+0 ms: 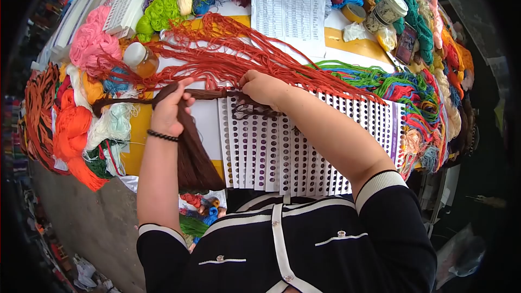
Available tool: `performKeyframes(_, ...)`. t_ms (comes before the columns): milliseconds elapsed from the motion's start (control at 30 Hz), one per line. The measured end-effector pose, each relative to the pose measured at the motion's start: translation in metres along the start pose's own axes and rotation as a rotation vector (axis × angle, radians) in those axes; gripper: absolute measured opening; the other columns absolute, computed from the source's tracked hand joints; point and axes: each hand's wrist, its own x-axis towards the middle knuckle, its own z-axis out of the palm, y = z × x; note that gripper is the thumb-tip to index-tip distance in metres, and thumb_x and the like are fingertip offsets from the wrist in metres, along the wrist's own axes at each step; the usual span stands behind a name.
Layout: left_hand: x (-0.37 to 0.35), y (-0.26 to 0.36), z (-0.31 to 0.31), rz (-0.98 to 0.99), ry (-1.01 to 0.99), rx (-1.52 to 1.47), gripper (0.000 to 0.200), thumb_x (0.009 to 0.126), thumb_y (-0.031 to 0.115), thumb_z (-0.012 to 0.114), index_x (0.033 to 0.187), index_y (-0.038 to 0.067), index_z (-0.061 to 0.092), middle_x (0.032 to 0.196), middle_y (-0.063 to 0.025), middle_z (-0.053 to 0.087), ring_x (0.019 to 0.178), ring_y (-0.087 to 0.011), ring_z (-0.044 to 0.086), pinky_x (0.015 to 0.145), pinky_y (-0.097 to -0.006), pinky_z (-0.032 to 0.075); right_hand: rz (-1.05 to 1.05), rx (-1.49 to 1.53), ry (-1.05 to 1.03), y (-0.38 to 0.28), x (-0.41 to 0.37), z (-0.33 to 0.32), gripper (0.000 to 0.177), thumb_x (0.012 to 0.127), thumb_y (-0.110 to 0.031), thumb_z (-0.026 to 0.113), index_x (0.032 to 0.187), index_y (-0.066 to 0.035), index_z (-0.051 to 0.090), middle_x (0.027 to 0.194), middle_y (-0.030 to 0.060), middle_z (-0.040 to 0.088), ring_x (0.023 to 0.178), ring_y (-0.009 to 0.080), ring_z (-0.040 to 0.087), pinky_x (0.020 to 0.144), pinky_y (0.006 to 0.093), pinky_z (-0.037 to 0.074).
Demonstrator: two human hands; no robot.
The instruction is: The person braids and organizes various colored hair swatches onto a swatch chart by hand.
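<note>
A yellow table [141,133] holds bright yarn. On the left, brown thread [195,157] hangs from the left hand [172,107], its fingers a bit apart. Then the right hand [261,88] curls its fingers by the thread, over white cards [304,157]; I can't tell if they pinch.

dark brown thread bundle [195,160], partly stretched sideways, droops beside punched cards [266,152].

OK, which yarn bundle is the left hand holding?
The dark brown yarn, hanging below the left hand; the pink yarn and lime-green yarn lie apart from it.
</note>
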Motion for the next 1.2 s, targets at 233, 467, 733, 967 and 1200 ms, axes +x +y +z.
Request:
performKeyframes(233, -0.018, 0.055, -0.076, 0.095, 0.013, -0.316, 0.03, 0.093, 0.014, 0.049, 0.123, 0.011, 0.053, 0.082, 0.0059, 0.052, 0.07, -0.0005, 0.054, 0.05, -0.0142, 0.044, -0.031, -0.055, 0.01, 0.016, 0.026, 0.007, 0.036, 0.08, -0.016, 0.056, 0.114, -0.003, 0.05, 0.113, 0.0176, 0.058, 0.107, 0.0292, 0.055, 0.09, 0.0352, 0.042)
performKeyframes(467, -0.049, 0.114, -0.155, 0.468, -0.046, -0.735, 0.031, 0.091, 0.011, 0.052, 0.121, 0.004, 0.051, 0.104, -0.0055, 0.058, 0.089, -0.0119, 0.059, 0.067, -0.0194, 0.05, -0.116, -0.101, 0.023, 0.026, 0.035, 0.013, 0.026, 0.083, -0.005, 0.042, 0.107, 0.001, 0.047, 0.085, 0.0108, 0.065, 0.079, 0.0181, 0.061, 0.072, 0.0291, 0.047)
performKeyframes(733, -0.119, -0.001, -0.02, 0.426, -0.024, 0.32, 0.027, 0.086, 0.005, 0.046, 0.11, -0.005, 0.053, 0.096, -0.0115, 0.061, 0.088, -0.0187, 0.059, 0.082, -0.0298, 0.045, -0.795, 0.002, 0.205, 0.011, -0.062, 0.041, 0.015, 0.08, -0.013, 0.061, 0.088, 0.0, 0.061, 0.083, 0.0115, 0.063, 0.076, 0.0204, 0.061, 0.068, 0.0316, 0.048)
performKeyframes(967, -0.162, -0.024, 0.058, 0.229, -0.342, 0.046, 0.043, 0.087, -0.001, 0.043, 0.13, -0.004, 0.041, 0.109, -0.0117, 0.058, 0.076, -0.015, 0.061, 0.07, -0.0268, 0.05, -0.892, 0.234, 0.118, 0.012, -0.124, 0.065, 0.014, 0.079, -0.012, 0.061, 0.084, 0.0, 0.066, 0.074, 0.0109, 0.061, 0.07, 0.0236, 0.061, 0.064, 0.0329, 0.048)
performKeyframes(1200, -0.17, -0.031, 0.064, 0.227, -0.357, 0.01, 0.044, 0.083, -0.001, 0.044, 0.127, -0.007, 0.043, 0.108, -0.012, 0.059, 0.081, -0.015, 0.06, 0.066, -0.0257, 0.051, -0.488, 0.751, -0.309, 0.018, -0.14, 0.058, 0.013, 0.086, -0.005, 0.054, 0.088, 0.007, 0.06, 0.072, 0.0073, 0.062, 0.061, 0.0121, 0.058, 0.06, 0.025, 0.047)
